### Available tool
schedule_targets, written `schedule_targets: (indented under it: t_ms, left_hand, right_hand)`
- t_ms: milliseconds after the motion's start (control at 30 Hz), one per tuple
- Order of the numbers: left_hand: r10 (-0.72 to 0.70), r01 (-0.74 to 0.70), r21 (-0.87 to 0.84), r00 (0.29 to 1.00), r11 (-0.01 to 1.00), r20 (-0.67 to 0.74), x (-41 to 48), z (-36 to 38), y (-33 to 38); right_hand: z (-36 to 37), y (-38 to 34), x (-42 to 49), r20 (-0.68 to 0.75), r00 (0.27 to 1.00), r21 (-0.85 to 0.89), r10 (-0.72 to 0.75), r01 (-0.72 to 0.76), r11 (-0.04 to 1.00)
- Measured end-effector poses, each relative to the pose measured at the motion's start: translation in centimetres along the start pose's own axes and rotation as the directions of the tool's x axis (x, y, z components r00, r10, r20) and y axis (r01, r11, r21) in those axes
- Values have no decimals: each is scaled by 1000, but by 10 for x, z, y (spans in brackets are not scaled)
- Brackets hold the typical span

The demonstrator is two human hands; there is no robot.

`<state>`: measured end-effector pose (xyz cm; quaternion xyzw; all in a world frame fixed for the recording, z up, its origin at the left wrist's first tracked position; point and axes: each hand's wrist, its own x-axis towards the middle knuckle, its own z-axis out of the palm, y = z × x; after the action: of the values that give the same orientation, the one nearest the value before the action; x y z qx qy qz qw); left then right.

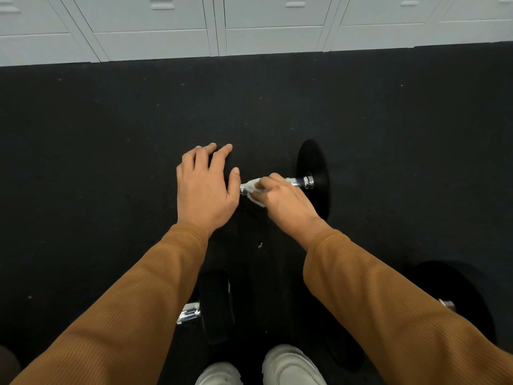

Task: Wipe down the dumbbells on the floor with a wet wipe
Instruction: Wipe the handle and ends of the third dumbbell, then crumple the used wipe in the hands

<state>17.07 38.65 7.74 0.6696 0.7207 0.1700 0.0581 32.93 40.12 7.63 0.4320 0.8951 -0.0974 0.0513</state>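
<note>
A black dumbbell (312, 176) with a chrome handle lies on the dark floor in the middle of the view. My left hand (205, 187) rests with spread fingers on its left weight plate, which it mostly hides. My right hand (283, 201) grips a white wet wipe (251, 188) around the chrome handle, close to the left plate. A second dumbbell (215, 307) lies nearer to me, its chrome end showing at the lower left and most of its bar hidden under my arms. Its other black plate (444, 287) shows at the right.
White metal lockers (249, 26) run along the far edge of the black rubber floor (111, 134). My two white shoes (288, 365) stand at the bottom of the view, just behind the nearer dumbbell.
</note>
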Motion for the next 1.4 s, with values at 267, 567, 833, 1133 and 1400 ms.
schedule_targets:
  t_ms: [267,567,833,1133,1400]
  left_hand:
    - [2,-2,-28,1000,1000,0,0,0,0]
    - [3,-3,-28,1000,1000,-8,-2,-1,0]
    - [2,-2,-22,1000,1000,1,-1,-2,1]
    - [-29,30,-113,1000,993,3,-2,-8,4]
    - [-38,30,-148,998,989,-51,-19,-28,12]
  right_hand:
    - [2,6,2,-25,995,102,101,-97,990]
    - [6,18,-9,-116,926,134,360,-344,929]
    - [5,11,-2,-97,939,123,331,-319,940]
    - [-7,6,2,-69,922,256,381,-353,900]
    - [-41,-14,7,-149,904,350,400,-330,877]
